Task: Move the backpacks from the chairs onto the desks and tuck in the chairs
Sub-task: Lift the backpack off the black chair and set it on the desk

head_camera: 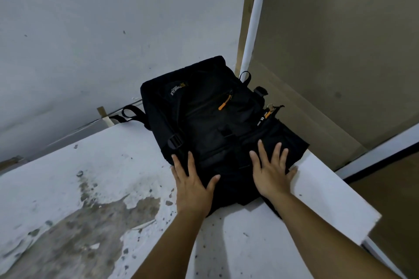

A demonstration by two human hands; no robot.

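A black backpack [208, 118] with orange zipper pulls lies flat on a white desk [127, 165], its top toward the wall corner. My left hand [192, 186] rests flat on the near left end of the bag, fingers spread. My right hand [271, 171] presses flat on the near right end, fingers spread, the thumb at the desk's right edge. Neither hand grips the bag. No chair is in view.
The desk's paint is worn and stained at the near left [90, 222]. A white wall [113, 29] stands behind the desk. A brown partition panel [340, 52] with a white frame borders the desk on the right. The desk's right edge [340, 190] runs just beside the bag.
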